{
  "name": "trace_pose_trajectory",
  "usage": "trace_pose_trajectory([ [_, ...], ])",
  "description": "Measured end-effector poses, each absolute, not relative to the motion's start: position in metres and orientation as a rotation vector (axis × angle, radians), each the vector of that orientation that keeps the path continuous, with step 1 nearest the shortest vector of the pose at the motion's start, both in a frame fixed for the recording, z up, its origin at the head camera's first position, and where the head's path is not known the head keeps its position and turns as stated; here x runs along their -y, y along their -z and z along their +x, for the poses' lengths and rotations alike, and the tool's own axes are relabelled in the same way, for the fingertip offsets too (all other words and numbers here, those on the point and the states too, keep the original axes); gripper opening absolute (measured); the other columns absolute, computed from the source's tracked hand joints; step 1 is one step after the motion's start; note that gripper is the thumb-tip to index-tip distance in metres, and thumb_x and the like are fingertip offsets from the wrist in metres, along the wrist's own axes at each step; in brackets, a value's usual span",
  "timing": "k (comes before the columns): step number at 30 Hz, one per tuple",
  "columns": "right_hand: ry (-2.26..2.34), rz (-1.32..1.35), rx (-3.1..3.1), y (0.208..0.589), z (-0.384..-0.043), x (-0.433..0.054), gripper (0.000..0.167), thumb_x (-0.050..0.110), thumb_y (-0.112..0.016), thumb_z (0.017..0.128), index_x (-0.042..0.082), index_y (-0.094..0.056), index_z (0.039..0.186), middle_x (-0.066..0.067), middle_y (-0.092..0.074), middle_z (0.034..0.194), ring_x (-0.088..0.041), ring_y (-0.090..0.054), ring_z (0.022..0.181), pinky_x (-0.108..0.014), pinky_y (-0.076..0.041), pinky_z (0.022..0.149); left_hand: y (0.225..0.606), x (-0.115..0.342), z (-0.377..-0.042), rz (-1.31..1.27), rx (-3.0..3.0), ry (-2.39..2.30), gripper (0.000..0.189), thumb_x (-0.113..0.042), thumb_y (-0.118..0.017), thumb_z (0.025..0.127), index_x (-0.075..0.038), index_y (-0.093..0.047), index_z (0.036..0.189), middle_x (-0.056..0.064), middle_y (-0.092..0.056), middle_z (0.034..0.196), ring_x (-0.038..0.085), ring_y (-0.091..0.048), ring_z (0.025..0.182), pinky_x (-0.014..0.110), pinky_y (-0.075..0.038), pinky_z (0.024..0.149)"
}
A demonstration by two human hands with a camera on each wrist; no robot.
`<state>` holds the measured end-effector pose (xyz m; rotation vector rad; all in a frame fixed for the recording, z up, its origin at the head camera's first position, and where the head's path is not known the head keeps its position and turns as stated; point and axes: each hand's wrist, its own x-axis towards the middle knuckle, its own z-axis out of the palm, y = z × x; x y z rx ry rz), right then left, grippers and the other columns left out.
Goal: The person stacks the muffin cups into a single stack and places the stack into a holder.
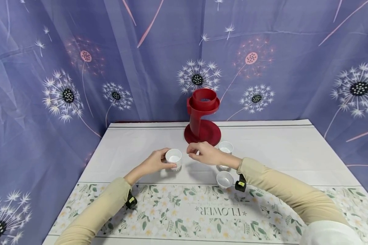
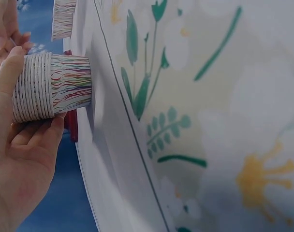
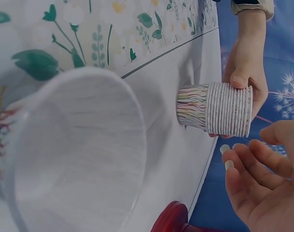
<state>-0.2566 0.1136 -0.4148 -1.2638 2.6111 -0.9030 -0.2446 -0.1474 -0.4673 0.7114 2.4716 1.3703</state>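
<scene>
My left hand (image 1: 154,161) grips a stack of nested paper cups (image 2: 69,82), white inside with thin multicoloured stripes outside. In the left wrist view, its thumb lies on one side of the stacked rims and its fingers on the other. Just right of the stack, my right hand (image 1: 207,153) hovers with loosely bent fingers and nothing between them. Single cups stand around the right wrist: one behind it (image 1: 226,147), one in front (image 1: 225,179), and a third mostly hidden under the forearm. A cup (image 3: 79,145) looms large in the right wrist view.
Behind the hands stands a red stand (image 1: 195,124) with a round base and a red ring-shaped holder (image 1: 204,98) on top. A flowered cloth strip (image 1: 178,211) crosses the white table. A purple dandelion curtain (image 1: 159,68) hangs behind. Something white and rounded (image 1: 329,233) shows at bottom right.
</scene>
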Motion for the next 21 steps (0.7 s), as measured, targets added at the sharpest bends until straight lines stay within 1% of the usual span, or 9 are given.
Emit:
trace_pose_trajectory([
  [4, 0.924, -1.256, -2.617, 0.414, -0.257, -0.118, 0.010, 0.010, -0.061, 0.093, 0.004, -0.064, 0.101, -0.002, -0.068, 0.091, -0.013, -0.064, 0.085, -0.019, -0.053, 0.068, 0.467, 0.147, -0.244, 0.713, -2.471, -1.372, 0.057, -0.023, -0.080, 0.081, -0.002, -0.056, 0.128, 0.014, -0.066, 0.116, 0.024, -0.066, 0.105, 0.023, -0.055, 0.082],
  [14, 0.934, -1.236, -2.627, 0.416, -0.255, -0.127, 0.004, 0.011, -0.061, 0.094, 0.011, -0.064, 0.096, 0.000, -0.066, 0.088, -0.011, -0.064, 0.085, -0.019, -0.053, 0.069, 0.468, 0.147, -0.245, 0.718, -2.464, -1.384, 0.056, -0.022, -0.080, 0.080, -0.002, -0.056, 0.127, 0.015, -0.065, 0.116, 0.025, -0.066, 0.106, 0.023, -0.055, 0.083],
  [18, 0.929, -1.243, -2.609, 0.413, -0.253, -0.131, 0.007, 0.012, -0.060, 0.094, 0.012, -0.067, 0.097, 0.001, -0.067, 0.090, -0.010, -0.062, 0.085, -0.020, -0.054, 0.071, 0.468, 0.147, -0.245, 0.715, -2.467, -1.384, 0.056, -0.023, -0.080, 0.080, -0.002, -0.056, 0.127, 0.015, -0.065, 0.116, 0.025, -0.066, 0.107, 0.024, -0.056, 0.083],
  [21, 0.917, -1.244, -2.581, 0.411, -0.252, -0.134, 0.011, 0.013, -0.060, 0.095, 0.012, -0.069, 0.101, -0.002, -0.069, 0.096, -0.010, -0.061, 0.083, -0.020, -0.054, 0.072, 0.469, 0.147, -0.245, 0.711, -2.466, -1.380, 0.056, -0.023, -0.080, 0.081, -0.002, -0.056, 0.127, 0.015, -0.065, 0.116, 0.026, -0.066, 0.107, 0.025, -0.056, 0.083],
])
